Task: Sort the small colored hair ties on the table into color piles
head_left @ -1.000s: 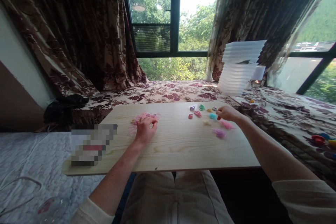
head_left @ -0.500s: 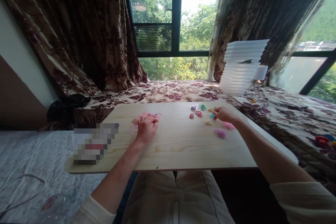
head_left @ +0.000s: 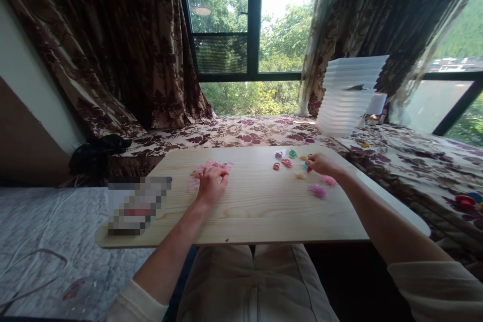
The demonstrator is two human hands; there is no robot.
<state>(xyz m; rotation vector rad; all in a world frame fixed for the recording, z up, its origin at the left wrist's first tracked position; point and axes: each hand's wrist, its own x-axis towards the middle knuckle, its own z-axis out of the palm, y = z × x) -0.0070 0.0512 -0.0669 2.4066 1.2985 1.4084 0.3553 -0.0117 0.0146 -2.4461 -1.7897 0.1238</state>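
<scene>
A pale wooden board (head_left: 249, 206) lies across my lap. My left hand (head_left: 210, 185) rests on it with its fingers curled down onto a heap of small pink rubber bands (head_left: 209, 166). My right hand (head_left: 322, 164) is closed in a pinch over small coloured bands, with a red bit showing at the fingertips. Separate small piles lie around it: red (head_left: 286, 163), green (head_left: 292, 153), purple (head_left: 278, 154), a pale one (head_left: 300, 175) and two pink piles (head_left: 317, 190).
A blurred packet (head_left: 135, 205) lies on the board's left end. A stack of clear plastic containers (head_left: 349, 94) stands at the back right on the flowered cloth. Coloured toys (head_left: 467, 200) lie far right. A black cloth (head_left: 96, 153) is at the left, with dark curtains and a window behind.
My right hand moved slightly left and away, onto the teal and red bands. My left hand stays on the pink heap.
</scene>
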